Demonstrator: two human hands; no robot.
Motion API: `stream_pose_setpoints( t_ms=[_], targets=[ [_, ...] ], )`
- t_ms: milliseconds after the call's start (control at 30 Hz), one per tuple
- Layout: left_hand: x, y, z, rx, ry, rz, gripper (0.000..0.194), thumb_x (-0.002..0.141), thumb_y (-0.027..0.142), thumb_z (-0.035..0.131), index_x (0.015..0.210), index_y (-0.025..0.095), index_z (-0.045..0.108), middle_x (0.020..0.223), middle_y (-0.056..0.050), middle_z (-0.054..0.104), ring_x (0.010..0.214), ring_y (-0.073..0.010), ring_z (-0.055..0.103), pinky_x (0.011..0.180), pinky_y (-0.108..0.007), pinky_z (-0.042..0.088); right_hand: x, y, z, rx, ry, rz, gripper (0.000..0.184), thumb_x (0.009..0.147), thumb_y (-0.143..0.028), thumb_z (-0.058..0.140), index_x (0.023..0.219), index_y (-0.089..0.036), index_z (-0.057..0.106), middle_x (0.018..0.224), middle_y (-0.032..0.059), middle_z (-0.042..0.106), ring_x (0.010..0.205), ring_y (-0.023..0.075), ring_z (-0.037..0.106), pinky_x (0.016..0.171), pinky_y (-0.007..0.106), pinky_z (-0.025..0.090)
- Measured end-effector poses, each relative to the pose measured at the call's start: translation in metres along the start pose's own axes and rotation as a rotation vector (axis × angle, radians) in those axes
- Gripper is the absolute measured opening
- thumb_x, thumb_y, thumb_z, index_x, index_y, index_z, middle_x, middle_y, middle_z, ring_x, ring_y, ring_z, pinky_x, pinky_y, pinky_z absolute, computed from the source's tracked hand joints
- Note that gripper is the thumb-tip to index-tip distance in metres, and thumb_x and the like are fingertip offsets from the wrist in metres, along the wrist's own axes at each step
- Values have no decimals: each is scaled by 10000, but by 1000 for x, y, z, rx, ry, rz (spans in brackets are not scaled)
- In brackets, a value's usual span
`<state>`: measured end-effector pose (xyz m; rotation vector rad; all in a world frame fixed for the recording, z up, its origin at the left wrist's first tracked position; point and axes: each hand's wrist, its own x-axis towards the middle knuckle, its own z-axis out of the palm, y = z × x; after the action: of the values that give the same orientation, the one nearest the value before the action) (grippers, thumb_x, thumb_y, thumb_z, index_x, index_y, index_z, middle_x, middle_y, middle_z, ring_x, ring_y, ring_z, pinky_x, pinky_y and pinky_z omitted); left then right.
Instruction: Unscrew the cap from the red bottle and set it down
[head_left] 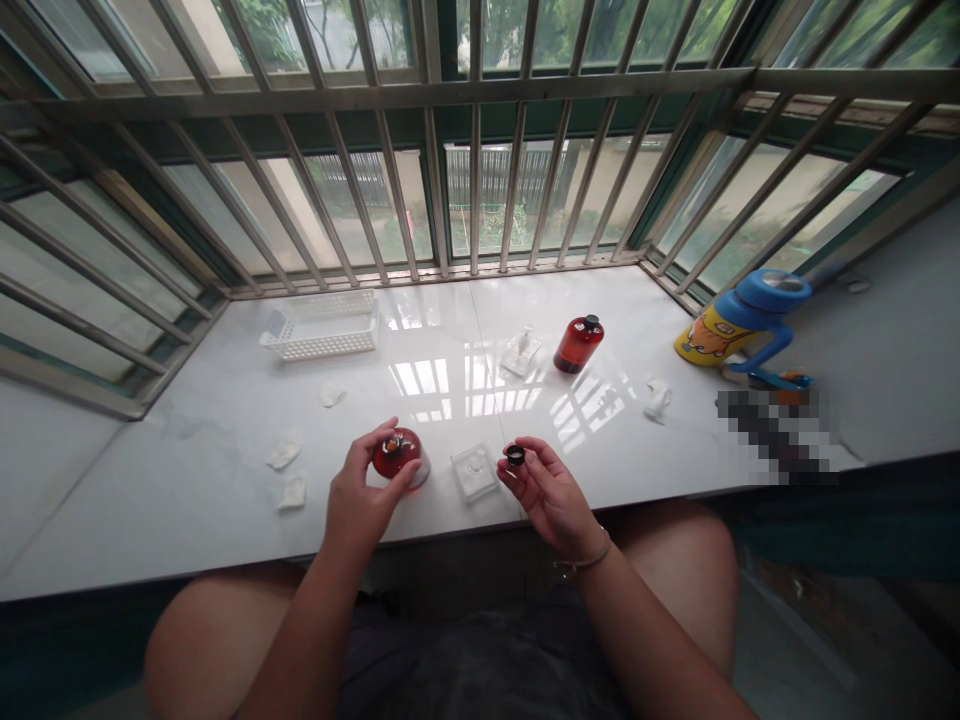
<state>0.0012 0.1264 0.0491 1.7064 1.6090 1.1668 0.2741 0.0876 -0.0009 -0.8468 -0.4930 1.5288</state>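
My left hand grips a small round red bottle that stands on the white marble sill, its top uncovered. My right hand pinches a small black cap between thumb and fingers, just right of the bottle. Between my hands lies a clear square glass piece. Farther back, a second red bottle with a black cap stands beside a clear glass stopper.
A white plastic basket sits at the back left. Several crumpled white tissues lie at left, another tissue at right. A blue and yellow water bottle stands far right. Metal window bars close the back.
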Motion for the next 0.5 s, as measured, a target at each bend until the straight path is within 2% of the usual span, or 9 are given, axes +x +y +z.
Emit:
stream_pose_setpoints(
  t_ms=[133,200,367,500],
  targets=[
    [0,0,0,1,0,5,479,878,477,822,1281,295,637,1489,-103,703,1359,-336,689,1163,-555,562,-2,-1,1,-75,-25,-39,335,876,-545,884,1066,-299,758,1091,20,732,1049,225,751,1100,511,591],
    [0,1,-1,6,-4,3,481,877,475,822,1284,296,637,1490,-99,703,1366,-336,684,1165,-555,559,-2,-2,0,-182,-48,-101,308,910,-536,851,1065,-289,750,1120,33,718,1064,235,743,1107,523,587],
    [0,3,-1,26,2,7,479,879,475,819,1284,295,638,1481,-94,709,1361,-338,684,1164,-556,558,-1,-14,-6,-763,-70,-429,188,968,-476,776,1070,-319,790,1204,99,691,1159,297,669,1083,510,587],
    [0,2,-1,20,4,15,471,880,482,819,1274,292,642,1481,-98,709,1361,-337,687,1160,-551,562,7,-23,-24,-1125,-45,-585,183,1009,-440,692,1132,-349,793,1197,110,718,1216,342,641,1149,570,515]
  ],
)
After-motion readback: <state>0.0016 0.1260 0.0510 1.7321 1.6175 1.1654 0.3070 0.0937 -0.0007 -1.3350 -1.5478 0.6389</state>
